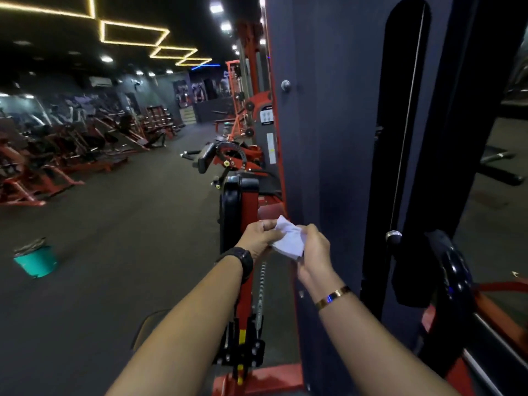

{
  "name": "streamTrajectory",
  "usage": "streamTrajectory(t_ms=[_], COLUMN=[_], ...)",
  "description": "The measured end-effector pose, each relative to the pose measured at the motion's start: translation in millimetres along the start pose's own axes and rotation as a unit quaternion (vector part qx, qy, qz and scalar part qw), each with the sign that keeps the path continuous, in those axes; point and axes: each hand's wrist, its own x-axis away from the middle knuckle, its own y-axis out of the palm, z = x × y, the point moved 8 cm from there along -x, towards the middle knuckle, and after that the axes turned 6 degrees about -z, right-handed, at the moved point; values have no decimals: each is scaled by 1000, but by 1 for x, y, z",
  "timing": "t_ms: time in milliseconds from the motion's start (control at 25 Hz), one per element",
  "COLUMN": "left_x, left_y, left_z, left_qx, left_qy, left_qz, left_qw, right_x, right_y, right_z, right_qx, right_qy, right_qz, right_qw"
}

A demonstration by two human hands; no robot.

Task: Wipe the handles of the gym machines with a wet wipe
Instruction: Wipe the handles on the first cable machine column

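Both hands are raised in front of a tall dark machine panel (328, 138), sharing a crumpled white wet wipe (288, 238) between them: the left hand (258, 235) pinches its upper left edge with curled fingers, and the right hand (314, 250) is closed over its lower right side. The left wrist carries a black watch (243, 260), the right a gold bracelet (333, 297). Just behind and below the hands stands an orange machine frame (245, 295) with a black pad (235, 201) at its top and a coiled spring (261, 284) running down beside it. To the right, a cable (405, 124) drops through a tall slot in the panel to a round metal stop (393, 236), next to a black padded part (445, 270). On the dark floor (114, 252) to the left sits a teal bucket (35, 260), well apart from the hands. Rows of orange machines (57, 155) line the far left under yellow ceiling light strips (134, 32).
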Motion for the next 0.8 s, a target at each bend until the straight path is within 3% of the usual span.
streamTrajectory(t_ms=[160, 480, 680, 800], left_x=[-54, -146, -148, -145], left_y=[20, 85, 144, 181], left_z=[-7, -45, -53, -58], left_qx=[21, 103, 86, 95], left_qy=[-35, -63, -54, -57], left_qz=[-19, -206, -319, -382], left_qw=[999, 971, 942, 917], right_x=[-37, -54, -38, -26], right_y=[-26, -81, -100, -113], right_z=[-15, -34, -29, -38], right_qx=[-7, -51, -27, -9], right_qy=[-43, -159, -230, -231], right_qz=[105, 330, 342, 413], right_qw=[994, 929, 911, 881])
